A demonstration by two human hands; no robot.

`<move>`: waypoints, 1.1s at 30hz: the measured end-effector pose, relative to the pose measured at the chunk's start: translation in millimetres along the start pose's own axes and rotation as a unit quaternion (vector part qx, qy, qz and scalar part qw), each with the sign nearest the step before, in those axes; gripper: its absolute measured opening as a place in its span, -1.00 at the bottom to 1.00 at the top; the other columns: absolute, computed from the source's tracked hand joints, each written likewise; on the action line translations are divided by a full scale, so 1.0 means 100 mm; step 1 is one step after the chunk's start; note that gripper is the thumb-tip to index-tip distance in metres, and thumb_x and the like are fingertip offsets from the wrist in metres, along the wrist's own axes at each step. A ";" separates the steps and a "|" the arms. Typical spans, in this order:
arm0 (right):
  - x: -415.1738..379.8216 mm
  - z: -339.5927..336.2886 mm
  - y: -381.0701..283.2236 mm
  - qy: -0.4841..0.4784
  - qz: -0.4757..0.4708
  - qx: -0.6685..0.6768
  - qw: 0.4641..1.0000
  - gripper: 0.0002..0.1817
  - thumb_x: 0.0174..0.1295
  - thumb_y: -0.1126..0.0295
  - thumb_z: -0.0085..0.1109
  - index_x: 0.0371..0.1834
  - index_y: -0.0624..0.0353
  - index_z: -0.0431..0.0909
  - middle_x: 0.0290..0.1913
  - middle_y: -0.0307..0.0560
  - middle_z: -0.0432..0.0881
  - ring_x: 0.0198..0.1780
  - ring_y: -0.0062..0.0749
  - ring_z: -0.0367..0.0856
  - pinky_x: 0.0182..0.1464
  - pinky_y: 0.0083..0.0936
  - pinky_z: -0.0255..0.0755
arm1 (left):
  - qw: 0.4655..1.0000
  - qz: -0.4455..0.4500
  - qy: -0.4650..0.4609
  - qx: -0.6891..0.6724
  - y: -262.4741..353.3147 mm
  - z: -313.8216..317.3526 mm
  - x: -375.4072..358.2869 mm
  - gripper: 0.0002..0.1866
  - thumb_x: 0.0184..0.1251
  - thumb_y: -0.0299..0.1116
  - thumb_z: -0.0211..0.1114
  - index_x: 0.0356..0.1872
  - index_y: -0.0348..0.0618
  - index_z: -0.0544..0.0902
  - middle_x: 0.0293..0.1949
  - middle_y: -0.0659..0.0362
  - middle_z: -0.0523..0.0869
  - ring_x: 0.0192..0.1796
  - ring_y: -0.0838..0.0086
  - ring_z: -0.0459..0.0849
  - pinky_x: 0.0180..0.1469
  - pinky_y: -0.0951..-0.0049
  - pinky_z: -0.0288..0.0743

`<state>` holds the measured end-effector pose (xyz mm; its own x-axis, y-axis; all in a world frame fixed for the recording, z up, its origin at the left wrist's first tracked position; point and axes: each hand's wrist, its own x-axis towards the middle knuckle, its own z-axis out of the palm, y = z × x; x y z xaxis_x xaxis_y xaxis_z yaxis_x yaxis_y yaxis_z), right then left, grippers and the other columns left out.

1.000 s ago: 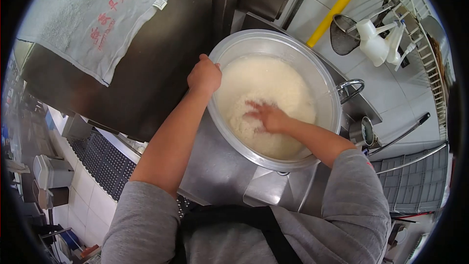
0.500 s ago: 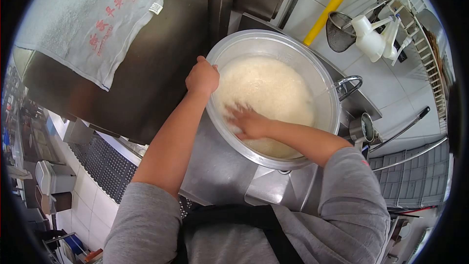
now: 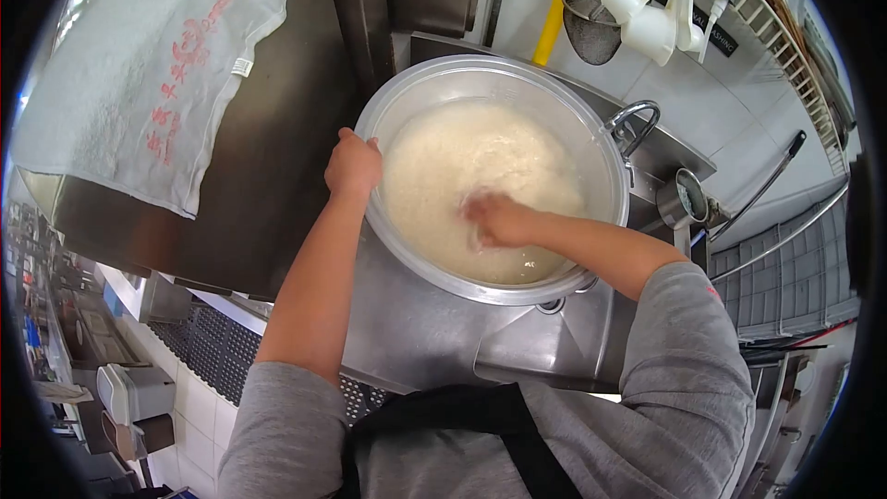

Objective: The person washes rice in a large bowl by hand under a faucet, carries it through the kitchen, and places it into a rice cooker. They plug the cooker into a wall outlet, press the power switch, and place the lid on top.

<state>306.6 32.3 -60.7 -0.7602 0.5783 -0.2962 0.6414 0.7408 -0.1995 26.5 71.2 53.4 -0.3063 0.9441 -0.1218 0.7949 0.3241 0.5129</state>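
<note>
A large round metal pot (image 3: 420,79) with a wide rim stands on the steel sink top. Cloudy, cream-coloured water (image 3: 490,143) fills much of it, with what looks like rice grains. My left hand (image 3: 353,164) is closed over the pot's left rim. Inside the pot, my right hand (image 3: 504,220) dips into the cloudy water near the middle. Its fingertips are under the surface and smeared by motion, so their grip is hidden.
A curved tap (image 3: 637,115) rises right of the pot, beside a metal cup (image 3: 682,199). A strainer (image 3: 592,28) and white measuring scoops (image 3: 651,28) hang on the back wall. At left, a printed towel (image 3: 139,83) lies over a steel surface.
My right hand has moved from the pot's left side toward its middle, its fingers now deeper in the water. My left hand stays on the rim. The camera view has shifted.
</note>
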 end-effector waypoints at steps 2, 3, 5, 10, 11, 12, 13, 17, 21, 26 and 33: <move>-0.01 -0.09 -0.04 0.028 -0.163 -0.007 0.986 -0.34 0.25 0.02 0.15 0.42 -0.07 0.29 0.49 -0.08 0.21 0.49 -0.06 0.12 0.36 0.21 0.08 | 1.000 0.005 0.010 0.010 -0.01 0.03 0.01 -0.54 0.42 -0.12 0.11 0.08 -0.34 0.38 0.03 -0.17 0.65 0.10 0.01 0.63 0.12 0.08 0.50; 0.02 -0.11 0.04 0.031 -0.166 -0.006 0.986 -0.34 0.25 0.02 0.15 0.42 -0.07 0.29 0.49 -0.08 0.21 0.49 -0.06 0.12 0.36 0.21 0.08 | 1.000 0.010 0.020 0.018 -0.01 0.04 0.01 -0.57 0.42 -0.14 0.11 0.06 -0.32 0.39 -0.01 -0.15 0.67 0.08 0.04 0.66 0.10 0.09 0.51; 0.09 -0.13 0.47 0.095 0.076 0.023 0.992 -0.34 0.23 -0.01 0.17 0.41 -0.14 0.31 0.49 -0.18 0.21 0.49 -0.22 0.14 0.38 0.21 0.05 | 1.000 0.008 0.021 0.020 0.00 0.03 0.00 -0.57 0.42 -0.14 0.11 0.06 -0.32 0.39 -0.01 -0.15 0.67 0.08 0.04 0.66 0.10 0.09 0.51; 0.54 -0.06 1.38 0.168 0.413 0.036 0.895 -0.28 0.29 -0.16 0.00 0.49 -0.21 0.16 0.54 -0.06 0.05 0.53 0.09 -0.01 0.30 0.46 0.03 | 1.000 0.002 0.020 0.017 0.01 0.01 -0.01 -0.57 0.42 -0.14 0.12 0.06 -0.32 0.39 -0.01 -0.15 0.67 0.08 0.04 0.65 0.10 0.09 0.51; 0.71 -0.16 1.25 0.153 0.487 0.059 0.858 -0.29 0.31 -0.17 -0.07 0.49 -0.19 0.16 0.54 0.01 0.02 0.51 0.23 -0.04 0.28 0.51 0.02 | 1.000 -0.002 0.011 0.012 0.01 0.01 0.00 -0.55 0.42 -0.12 0.12 0.07 -0.33 0.39 0.02 -0.18 0.64 0.11 0.00 0.63 0.13 0.07 0.48; 0.86 -0.23 1.12 0.136 0.559 0.083 0.814 -0.30 0.33 -0.19 -0.14 0.49 -0.18 0.16 0.55 0.08 0.00 0.49 0.36 -0.07 0.26 0.55 0.01 | 1.000 -0.004 0.002 0.006 0.01 0.01 0.00 -0.53 0.42 -0.10 0.12 0.08 -0.34 0.39 0.06 -0.20 0.62 0.13 -0.03 0.60 0.15 0.05 0.46; 0.97 -0.25 1.00 0.168 0.513 0.081 0.838 -0.36 0.37 -0.03 -0.14 0.47 -0.03 0.18 0.52 0.21 0.01 0.44 0.52 -0.04 0.19 0.61 0.08 | 1.000 -0.004 0.003 0.009 0.01 0.01 0.01 -0.53 0.42 -0.10 0.12 0.08 -0.34 0.39 0.06 -0.20 0.62 0.13 -0.03 0.60 0.15 0.05 0.46; 1.47 -0.23 0.50 0.123 0.299 -0.050 0.945 -0.47 0.37 0.22 -0.16 0.37 0.18 0.27 0.47 0.25 0.11 0.39 0.52 0.08 0.09 0.57 0.25 | 1.000 0.000 0.011 0.010 0.00 0.03 0.03 -0.53 0.41 -0.10 0.13 0.07 -0.33 0.40 0.06 -0.20 0.62 0.13 -0.03 0.60 0.16 0.04 0.45; 1.24 -0.20 -0.33 0.115 0.089 -0.038 0.989 -0.41 0.28 0.13 0.05 0.38 0.05 0.33 0.46 0.04 0.21 0.48 0.31 0.02 0.31 0.44 0.04 | 0.999 0.011 0.028 0.029 0.00 0.06 0.03 -0.56 0.42 -0.14 0.12 0.07 -0.34 0.39 0.00 -0.17 0.66 0.08 0.01 0.65 0.11 0.08 0.50; 0.45 0.03 -0.37 0.100 -0.188 0.021 0.977 -0.38 0.23 0.02 0.14 0.37 -0.12 0.37 0.46 -0.09 0.24 0.51 0.10 0.02 0.36 0.45 -0.10 | 0.999 0.014 0.027 0.025 0.00 0.06 0.03 -0.56 0.42 -0.13 0.11 0.07 -0.34 0.39 0.00 -0.17 0.66 0.08 0.01 0.65 0.11 0.08 0.50; 0.00 0.06 0.61 0.075 0.180 0.011 0.981 -0.30 0.18 0.11 0.22 0.41 -0.05 0.28 0.47 -0.02 0.20 0.47 0.10 0.11 0.40 0.15 0.06 | 0.999 0.010 0.023 0.031 0.00 0.04 0.01 -0.56 0.42 -0.13 0.11 0.07 -0.34 0.39 0.00 -0.16 0.66 0.09 0.02 0.65 0.11 0.08 0.50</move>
<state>346.0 75.1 -78.3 -0.4899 0.8461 -0.2100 0.8717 0.4732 -0.1273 28.7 73.0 49.8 -0.3126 0.9472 -0.0715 0.8321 0.3093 0.4603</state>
